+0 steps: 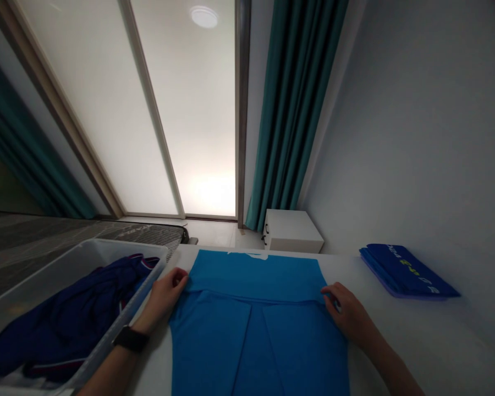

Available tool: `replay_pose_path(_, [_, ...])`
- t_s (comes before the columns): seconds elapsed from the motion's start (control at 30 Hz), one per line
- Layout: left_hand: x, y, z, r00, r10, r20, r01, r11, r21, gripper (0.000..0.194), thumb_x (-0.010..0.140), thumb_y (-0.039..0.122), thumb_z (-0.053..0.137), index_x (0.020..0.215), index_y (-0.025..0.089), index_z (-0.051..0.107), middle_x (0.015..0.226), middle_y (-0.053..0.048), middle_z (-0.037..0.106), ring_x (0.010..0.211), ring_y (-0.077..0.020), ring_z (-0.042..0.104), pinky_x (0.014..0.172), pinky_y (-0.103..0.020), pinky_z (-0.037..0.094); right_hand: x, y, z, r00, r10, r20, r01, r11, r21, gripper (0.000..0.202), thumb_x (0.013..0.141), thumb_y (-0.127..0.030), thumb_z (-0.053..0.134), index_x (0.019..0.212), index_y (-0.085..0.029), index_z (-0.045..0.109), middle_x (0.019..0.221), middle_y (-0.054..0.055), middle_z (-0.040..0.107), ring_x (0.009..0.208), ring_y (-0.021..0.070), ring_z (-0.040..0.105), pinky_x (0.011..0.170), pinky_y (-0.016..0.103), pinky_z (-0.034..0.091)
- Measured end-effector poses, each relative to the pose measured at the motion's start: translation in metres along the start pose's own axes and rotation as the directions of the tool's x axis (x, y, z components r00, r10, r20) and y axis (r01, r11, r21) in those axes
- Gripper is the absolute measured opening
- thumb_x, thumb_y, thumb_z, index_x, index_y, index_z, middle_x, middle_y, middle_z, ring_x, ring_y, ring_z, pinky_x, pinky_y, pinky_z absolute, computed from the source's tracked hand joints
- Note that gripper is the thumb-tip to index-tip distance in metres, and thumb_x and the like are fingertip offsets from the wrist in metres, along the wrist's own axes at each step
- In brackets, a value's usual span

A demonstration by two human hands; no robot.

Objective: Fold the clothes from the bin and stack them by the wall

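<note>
A bright blue shirt [214, 324] lies spread on the white table, with its sides folded in toward the middle. Its far end is turned over into a wide band across the top. My left hand [167, 291], with a black band on the wrist, pinches the band's left edge. At the right edge, the thumb and fingers of my right hand [346, 308] are closed on the fabric. The near end of the shirt runs out of view at the bottom.
Left of the table, a clear plastic bin [126, 247] holds dark blue clothes [66, 319] with red and white trim. A folded dark blue stack [408, 269] with printed lettering lies on the table [396, 341] at right. Beyond are a white cabinet [292, 228] and a teal curtain [292, 110].
</note>
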State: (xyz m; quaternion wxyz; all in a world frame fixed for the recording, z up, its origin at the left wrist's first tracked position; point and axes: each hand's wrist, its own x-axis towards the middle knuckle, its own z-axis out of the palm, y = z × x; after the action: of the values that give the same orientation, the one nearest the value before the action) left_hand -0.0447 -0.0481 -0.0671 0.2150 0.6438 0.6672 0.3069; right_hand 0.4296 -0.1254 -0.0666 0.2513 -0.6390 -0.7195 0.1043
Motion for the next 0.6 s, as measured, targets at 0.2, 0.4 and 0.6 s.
replay_pose_path(0.2, [-0.002, -0.002, 0.001, 0.998, 0.057, -0.03, -0.06, 0.991, -0.12, 0.031, 0.079, 0.046, 0.051, 0.081, 0.018, 0.063, 0.073, -0.004, 0.067, 0.069, -0.0213, 0.062, 0.062, -0.029, 0.045, 0.019, -0.13, 0.05, 0.912, -0.334, 0.239, 0.315, 0.942, 0.116, 0.025, 0.093, -0.017, 0.042, 0.103, -0.024, 0.064, 0.1, 0.006, 0.065, 0.093, 0.0227, 0.06, 0.088, 0.039, 0.043])
replay_pose_path(0.4, [-0.003, -0.008, 0.003, 0.997, 0.063, -0.038, -0.069, 0.98, -0.186, 0.02, 0.077, 0.036, 0.056, 0.079, 0.018, 0.063, 0.07, -0.003, 0.066, 0.066, -0.0199, 0.06, 0.062, -0.029, 0.044, 0.067, -0.235, 0.111, 0.816, -0.518, 0.256, 0.514, 0.853, 0.087, 0.02, 0.093, -0.014, 0.049, 0.105, -0.022, 0.063, 0.103, 0.006, 0.065, 0.099, 0.0222, 0.057, 0.09, 0.036, 0.04])
replay_pose_path(0.6, [-0.001, -0.017, 0.009, 0.997, 0.06, -0.039, -0.067, 0.973, -0.221, 0.017, 0.082, 0.032, 0.053, 0.078, 0.018, 0.06, 0.073, -0.003, 0.067, 0.071, -0.019, 0.062, 0.064, -0.028, 0.045, 0.107, -0.269, 0.155, 0.797, -0.532, 0.286, 0.54, 0.84, 0.055, 0.018, 0.095, -0.014, 0.047, 0.101, -0.02, 0.063, 0.102, 0.006, 0.064, 0.098, 0.0203, 0.056, 0.086, 0.032, 0.039])
